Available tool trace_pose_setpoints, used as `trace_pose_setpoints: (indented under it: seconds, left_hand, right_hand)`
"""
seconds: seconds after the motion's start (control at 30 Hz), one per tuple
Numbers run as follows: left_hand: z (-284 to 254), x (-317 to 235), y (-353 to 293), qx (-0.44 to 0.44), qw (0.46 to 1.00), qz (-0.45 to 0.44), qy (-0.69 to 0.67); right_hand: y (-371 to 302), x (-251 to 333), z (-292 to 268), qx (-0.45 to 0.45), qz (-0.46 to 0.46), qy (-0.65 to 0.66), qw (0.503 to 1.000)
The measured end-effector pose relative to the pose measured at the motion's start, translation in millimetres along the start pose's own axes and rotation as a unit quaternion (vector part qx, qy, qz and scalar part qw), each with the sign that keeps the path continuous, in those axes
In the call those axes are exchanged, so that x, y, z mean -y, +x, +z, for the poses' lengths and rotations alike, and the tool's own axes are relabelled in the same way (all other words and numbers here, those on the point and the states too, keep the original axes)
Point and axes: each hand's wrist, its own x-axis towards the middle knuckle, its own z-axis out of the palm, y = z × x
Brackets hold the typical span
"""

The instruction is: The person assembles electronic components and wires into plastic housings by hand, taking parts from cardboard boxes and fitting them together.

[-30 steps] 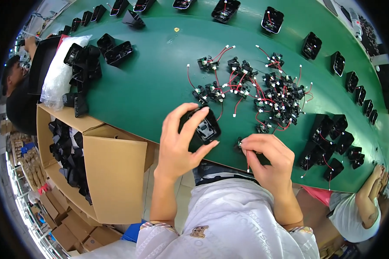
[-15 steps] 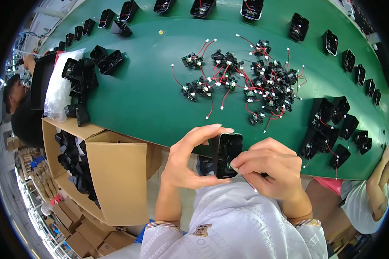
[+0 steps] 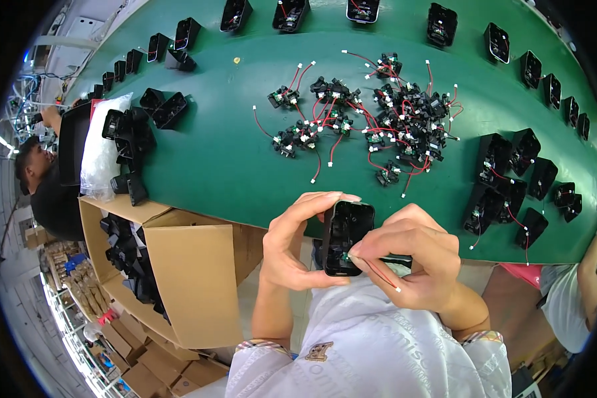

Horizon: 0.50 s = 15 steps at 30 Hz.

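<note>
My left hand [image 3: 287,247] grips a black plastic housing [image 3: 349,229] by its two ends, thumb at the near end and fingers at the far end. The housing is an open shell with rounded corners, its hollow side up. At its near right part, my right hand [image 3: 423,257] pinches a small part with a bit of green on it, mostly hidden by the fingertips. From there a red wire [image 3: 382,274] with a white plug trails over my right fingers. Beyond my hands lies a pile of black parts [image 3: 414,123] with small green boards and red wires.
Black housings with red wires [image 3: 487,205] cluster at the right; more housings [image 3: 441,25] line the green table's [image 3: 212,152] far edge. A clear plastic bag [image 3: 103,149] and a cardboard box [image 3: 192,285] of black parts are at the left. A co-worker [image 3: 50,192] sits beyond.
The view has shifted a little, so the table's things sit slightly further left. My left hand still holds the housing; the red wire from my right fingertips shows more plainly.
</note>
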Motion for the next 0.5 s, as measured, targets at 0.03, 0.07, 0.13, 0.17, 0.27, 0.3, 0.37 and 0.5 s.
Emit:
trace_pose_setpoints:
  seconds: [0.03,0.07,0.13,0.17,0.27,0.3,0.37,0.5]
  left_hand:
    - [0.2,1.6,1.9,0.0,1.0,0.018,0.015]
    - [0.5,2.2,2.5,-0.003,0.999,0.036,0.031]
    - [-4.8,-1.9,4.9,0.02,0.997,0.038,0.063]
    - [-7.0,-4.0,4.8,0.044,0.994,0.039,0.093]
    - [-4.9,-3.6,4.3,0.036,0.995,0.033,0.083]
    - [-4.9,-2.4,4.5,0.036,0.995,0.032,0.082]
    - [-5.1,-1.0,3.0,0.036,0.997,0.009,0.071]
    - [-3.9,0.2,3.9,0.033,0.996,0.014,0.084]
  right_hand:
    - [0.6,0.4,0.9,-0.015,0.004,-0.023,1.0]
    - [0.4,-0.6,-0.3,-0.015,0.004,-0.022,1.0]
    - [-0.1,-4.2,-5.4,0.027,-0.014,-0.082,0.996]
    - [0.6,-4.5,-8.0,0.028,-0.014,-0.081,0.996]
    - [3.8,-5.4,-13.1,0.047,0.001,-0.1,0.994]
    - [4.2,-7.0,-13.2,0.04,-0.011,-0.102,0.994]
    - [4.6,-7.5,-14.4,0.034,-0.023,-0.104,0.994]
    - [4.3,-5.8,-16.7,0.033,-0.023,-0.083,0.996]
